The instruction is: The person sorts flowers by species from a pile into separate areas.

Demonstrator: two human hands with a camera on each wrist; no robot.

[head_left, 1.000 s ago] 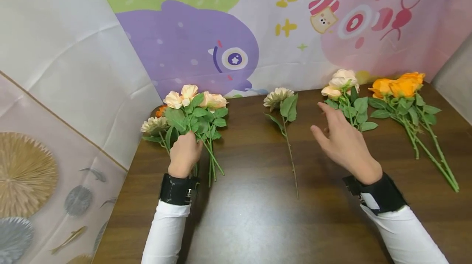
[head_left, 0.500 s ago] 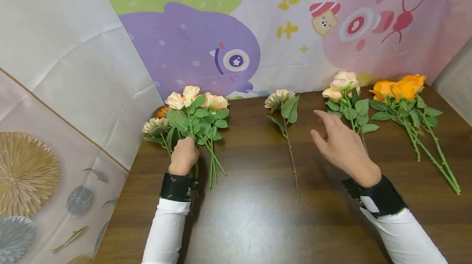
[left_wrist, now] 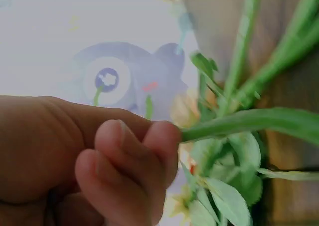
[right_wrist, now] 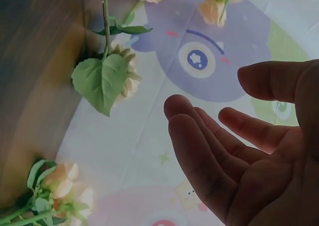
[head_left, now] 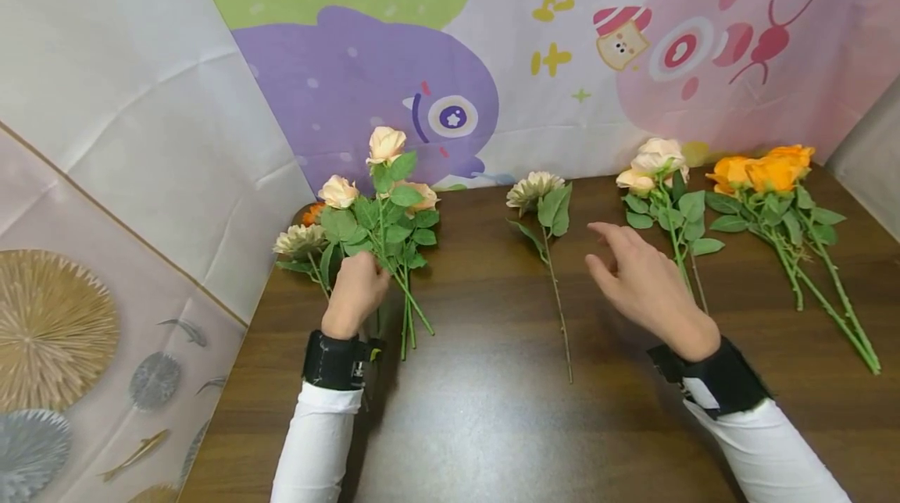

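Observation:
My left hand pinches the green stem of a peach rose over the left bunch. The rose's bloom stands higher than the other flowers there. Around it lie another peach rose, a partly covered one and a pale green-white flower. My right hand hovers over the table with relaxed fingers and holds nothing. It is between a single pale flower and a bunch of cream-peach roses. In the right wrist view, its thumb and fingers stand apart.
Orange roses with long stems lie at the far right. An orange flower peeks out behind the left bunch. The dark wooden table meets a cartoon-printed cloth at the back and a pale cloth on the left.
The peach rose in my left hand has risen out of the left bunch, moving up and slightly right. My right hand has shifted slightly down and left, staying relaxed.

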